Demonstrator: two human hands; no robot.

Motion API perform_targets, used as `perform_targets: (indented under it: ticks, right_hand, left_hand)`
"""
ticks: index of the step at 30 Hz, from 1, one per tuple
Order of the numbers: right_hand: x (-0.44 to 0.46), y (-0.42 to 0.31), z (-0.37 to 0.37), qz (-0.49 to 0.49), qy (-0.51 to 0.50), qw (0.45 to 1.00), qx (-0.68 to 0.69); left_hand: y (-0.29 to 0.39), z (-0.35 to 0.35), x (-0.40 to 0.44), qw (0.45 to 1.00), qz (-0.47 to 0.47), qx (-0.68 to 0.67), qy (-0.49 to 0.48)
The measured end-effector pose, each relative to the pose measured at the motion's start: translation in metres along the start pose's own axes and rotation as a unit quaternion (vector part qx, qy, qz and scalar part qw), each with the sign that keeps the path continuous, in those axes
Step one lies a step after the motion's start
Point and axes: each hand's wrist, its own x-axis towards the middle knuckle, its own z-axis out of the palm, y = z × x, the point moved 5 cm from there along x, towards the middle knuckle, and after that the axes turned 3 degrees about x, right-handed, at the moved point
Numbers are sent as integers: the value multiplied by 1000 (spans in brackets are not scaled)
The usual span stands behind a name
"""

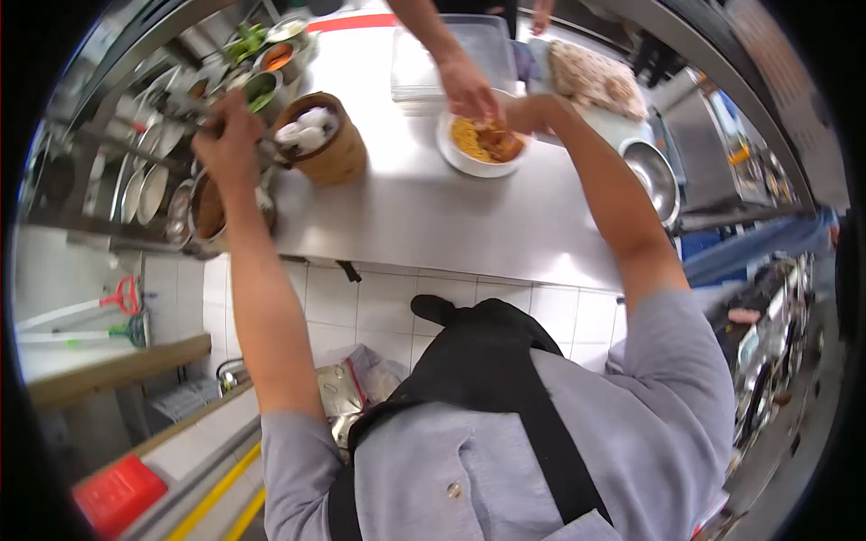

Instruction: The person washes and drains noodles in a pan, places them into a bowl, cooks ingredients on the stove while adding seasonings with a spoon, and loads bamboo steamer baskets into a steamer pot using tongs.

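A white bowl (485, 168) of yellow noodles (469, 137) with an orange-brown piece of food (499, 144) stands on the steel counter. My right hand (525, 114) is at the bowl's far right rim, its fingers mostly hidden beside a co-worker's hand (469, 88) that reaches in from across the counter. To the left, my left hand (227, 135) is closed over the containers, blurred by motion; what it grips I cannot make out. Just right of it stands a round brown wooden-looking container (338, 158) with white bundles (308, 131) inside.
Metal tubs of greens (262, 90) and orange food (276, 58) line the left. A clear plastic box (451, 59) lies at the back, with a heap of pale food (595, 77) to its right. A steel bowl (651, 176) sits at the counter's right end.
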Motion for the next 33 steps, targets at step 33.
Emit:
perform_targets:
  ticks: [33]
  right_hand:
    - [215, -176, -17, -211, 70, 938, 267]
  left_hand:
    - [433, -220, -333, 861, 160, 274, 398]
